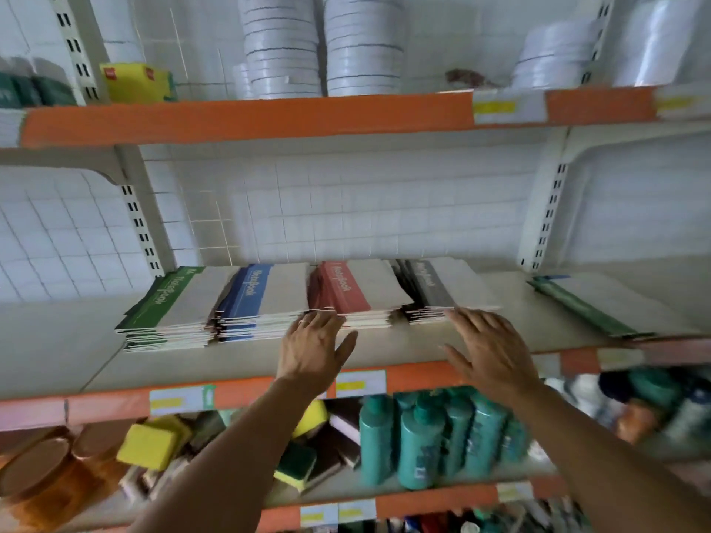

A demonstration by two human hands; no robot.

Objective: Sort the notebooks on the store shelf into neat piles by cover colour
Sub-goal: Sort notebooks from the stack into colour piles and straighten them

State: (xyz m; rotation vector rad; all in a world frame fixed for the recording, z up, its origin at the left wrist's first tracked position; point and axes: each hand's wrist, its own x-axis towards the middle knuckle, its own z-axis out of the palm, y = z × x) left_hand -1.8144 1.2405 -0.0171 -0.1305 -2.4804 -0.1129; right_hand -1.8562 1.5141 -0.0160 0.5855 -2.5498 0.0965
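Note:
Four notebook piles lie side by side on the middle shelf (384, 352): a green pile (169, 305), a blue pile (254, 298), a red pile (354, 290) and a grey pile (442, 286). Further right, apart from them, lie a few green-spined notebooks (592, 305). My left hand (313, 346) is flat with straight fingers, its fingertips at the front edge between the blue and red piles. My right hand (488, 348) is also flat, fingertips at the front edge of the grey pile. Neither hand grips anything.
The shelf above carries stacks of white plates (319, 44) and a yellow sponge pack (134, 82). Below, the lower shelf holds teal bottles (423, 436), yellow-green sponges (150, 446) and brown containers (34, 463). Orange shelf edges carry price labels (361, 382).

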